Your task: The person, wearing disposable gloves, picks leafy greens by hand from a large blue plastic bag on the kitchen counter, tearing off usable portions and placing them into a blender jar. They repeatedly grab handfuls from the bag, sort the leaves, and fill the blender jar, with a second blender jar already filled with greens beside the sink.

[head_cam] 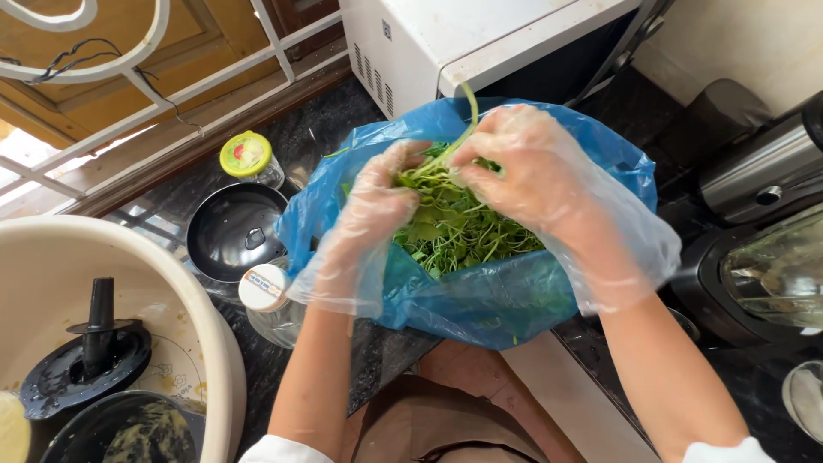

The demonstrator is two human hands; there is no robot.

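Here we pinch a bunch of leafy greens [454,219] between both gloved hands: our left hand [377,206] curls around stems, our right hand [514,167] closes on one stalk. Beneath them gapes the blue plastic bag [480,300], a microwave [480,43] beyond.

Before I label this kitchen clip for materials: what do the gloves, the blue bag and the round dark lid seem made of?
Gloves on the left hand and right hand: thin clear plastic film, loose and wrinkled. Blue bag: thin translucent plastic, glossy and crumpled, greens showing through. Dark lid: probably glass or coated metal, smooth, with a metal knob.
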